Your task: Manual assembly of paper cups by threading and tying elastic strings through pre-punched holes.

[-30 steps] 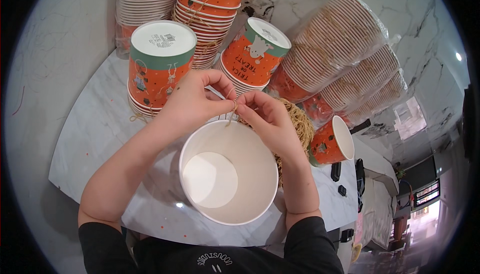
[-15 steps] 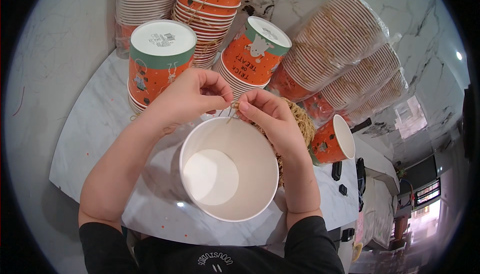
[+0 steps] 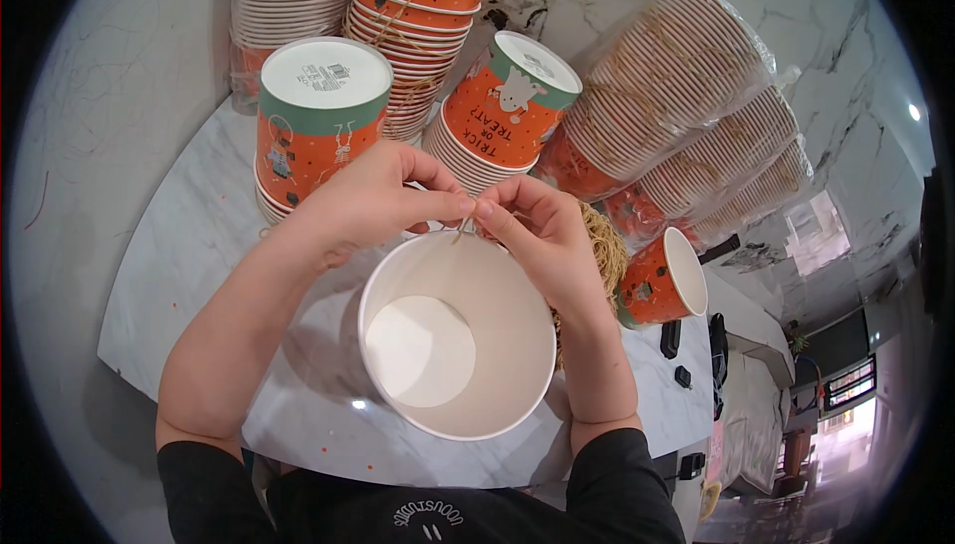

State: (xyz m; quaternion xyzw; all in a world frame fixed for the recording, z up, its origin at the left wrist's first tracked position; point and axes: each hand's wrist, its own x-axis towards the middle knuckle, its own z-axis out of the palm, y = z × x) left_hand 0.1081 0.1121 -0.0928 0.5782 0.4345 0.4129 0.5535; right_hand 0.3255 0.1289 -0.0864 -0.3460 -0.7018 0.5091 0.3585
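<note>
A large paper bucket (image 3: 507, 345), white inside, stands upright with its mouth toward me. At its far rim, a thin tan twine (image 3: 461, 236) comes up through or over the edge; which of the two I cannot tell. My left hand (image 3: 413, 191) pinches the twine between thumb and forefinger. Fingertip to fingertip with it, my right hand (image 3: 537, 231) is also closed in a pinch on the twine. The small knot or loop between the fingertips is mostly hidden. Behind my right wrist lies a bundle of tan twine (image 3: 607, 251), partly covered by the hand.
Upside-down orange and green buckets stand in stacks at the far left (image 3: 323, 131) and far middle (image 3: 512, 96). Plastic-wrapped bucket stacks (image 3: 676, 87) lean at the far right. A smaller orange cup (image 3: 652, 283) lies tilted on the marble-patterned table (image 3: 189, 275), near small black objects (image 3: 670, 338).
My left fingertips have moved slightly right and now meet the right ones, closing the small gap at the twine. The bucket has barely shifted.
</note>
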